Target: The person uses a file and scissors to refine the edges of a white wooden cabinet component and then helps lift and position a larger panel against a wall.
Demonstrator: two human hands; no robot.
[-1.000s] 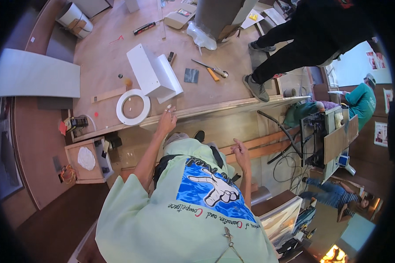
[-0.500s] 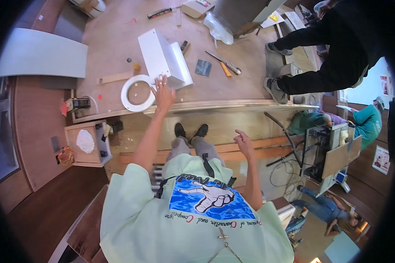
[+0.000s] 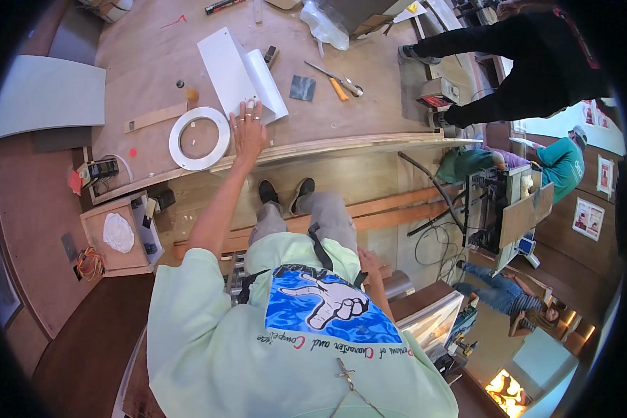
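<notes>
My left hand (image 3: 248,134) rests with outstretched fingers on the near end of a white L-shaped or box-like panel piece (image 3: 228,70) on the workbench. A narrower white board (image 3: 268,87) lies against its right side. Just left of the hand lies a flat white ring (image 3: 175,139), which looks like a roll of edging or tape. My right hand (image 3: 370,265) hangs low beside my right hip, its fingers mostly hidden. Right of the panel piece are a dark grey square (image 3: 302,88) and an orange-handled tool (image 3: 338,88) beside a long metal tool (image 3: 355,90).
The workbench's front edge (image 3: 341,145) runs before me. A wooden strip (image 3: 153,119) and a small dark block (image 3: 270,56) lie on it. A person in black trousers (image 3: 494,49) stands at the far right. An open wooden box (image 3: 118,261) stands at the left, a machine (image 3: 501,216) at the right.
My right hand has dropped from in front of me to beside my hip. My left hand stays on the white panel piece. The whole view has shifted, moving the bench leftward and upward in the picture.
</notes>
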